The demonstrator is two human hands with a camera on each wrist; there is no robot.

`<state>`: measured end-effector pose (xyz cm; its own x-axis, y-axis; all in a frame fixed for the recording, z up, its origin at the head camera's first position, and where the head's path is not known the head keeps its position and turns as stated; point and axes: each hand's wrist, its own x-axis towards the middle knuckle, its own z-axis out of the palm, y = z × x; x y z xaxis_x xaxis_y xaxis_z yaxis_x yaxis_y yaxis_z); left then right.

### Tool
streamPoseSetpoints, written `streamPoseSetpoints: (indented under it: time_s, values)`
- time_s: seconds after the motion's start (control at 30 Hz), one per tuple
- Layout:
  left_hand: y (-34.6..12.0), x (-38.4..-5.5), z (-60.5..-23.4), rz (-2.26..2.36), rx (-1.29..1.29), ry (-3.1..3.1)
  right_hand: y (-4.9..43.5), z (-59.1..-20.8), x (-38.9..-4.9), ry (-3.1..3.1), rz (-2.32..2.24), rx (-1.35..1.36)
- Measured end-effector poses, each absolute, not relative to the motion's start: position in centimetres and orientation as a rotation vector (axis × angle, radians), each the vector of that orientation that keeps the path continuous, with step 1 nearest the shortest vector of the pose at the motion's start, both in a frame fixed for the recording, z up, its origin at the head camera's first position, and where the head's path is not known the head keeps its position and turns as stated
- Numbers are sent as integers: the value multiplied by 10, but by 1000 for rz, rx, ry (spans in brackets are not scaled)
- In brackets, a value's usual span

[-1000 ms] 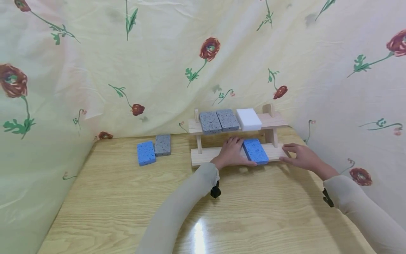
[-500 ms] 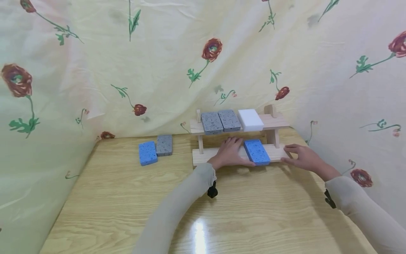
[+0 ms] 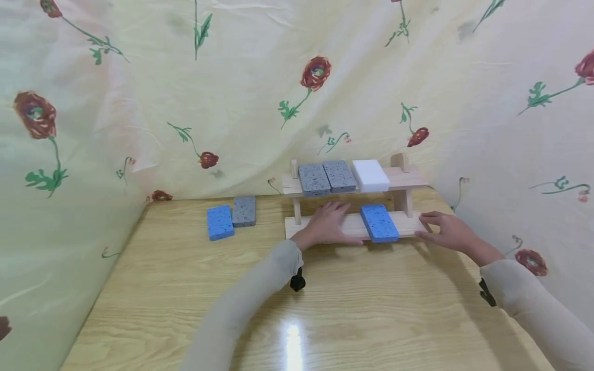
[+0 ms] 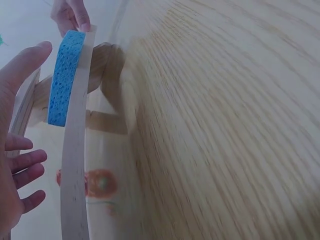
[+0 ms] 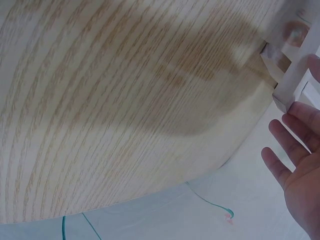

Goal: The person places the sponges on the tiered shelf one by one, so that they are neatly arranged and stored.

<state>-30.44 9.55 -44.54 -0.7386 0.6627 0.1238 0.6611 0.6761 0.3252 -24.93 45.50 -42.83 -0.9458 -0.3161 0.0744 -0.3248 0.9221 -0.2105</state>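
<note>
A two-tier wooden shelf [image 3: 408, 222] stands at the back of the table. On its lower board lies a blue speckled sponge [image 3: 379, 223], right of the middle. My left hand [image 3: 325, 224] is spread over the board to the left of that sponge, holding nothing. In the left wrist view a gap shows between the thumb [image 4: 32, 57] and the blue sponge [image 4: 65, 80]. My right hand [image 3: 450, 232] pinches the right end of the lower board between thumb and index finger. The other fingers [image 5: 285, 142] stay loose, as the right wrist view shows.
Two grey sponges [image 3: 314, 179] and a white sponge [image 3: 370, 175] lie side by side on the upper board. Left of the shelf, another blue sponge [image 3: 220, 222] and a grey one [image 3: 244, 211] rest on the table [image 3: 352, 309]. Flowered cloth [image 3: 250, 103] hangs close behind.
My left hand has let go of the blue sponge and moved left, away from it. The sponge stays on the lower board, and my right hand keeps its place at the board's end.
</note>
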Motion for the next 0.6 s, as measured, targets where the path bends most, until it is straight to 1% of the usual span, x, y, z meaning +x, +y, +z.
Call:
streamPoseSetpoints:
  time_s: [0.17, 0.4, 0.6]
  values:
    - [83, -301, -442, 524, 1178, 2883, 457, -429, -250, -3046, 328, 503]
    - [63, -296, -439, 568, 1148, 2868, 455, -427, -250, -3034, 321, 521]
    - [43, -295, -439, 590, 1184, 2905, 456, -430, -251, -3020, 330, 528]
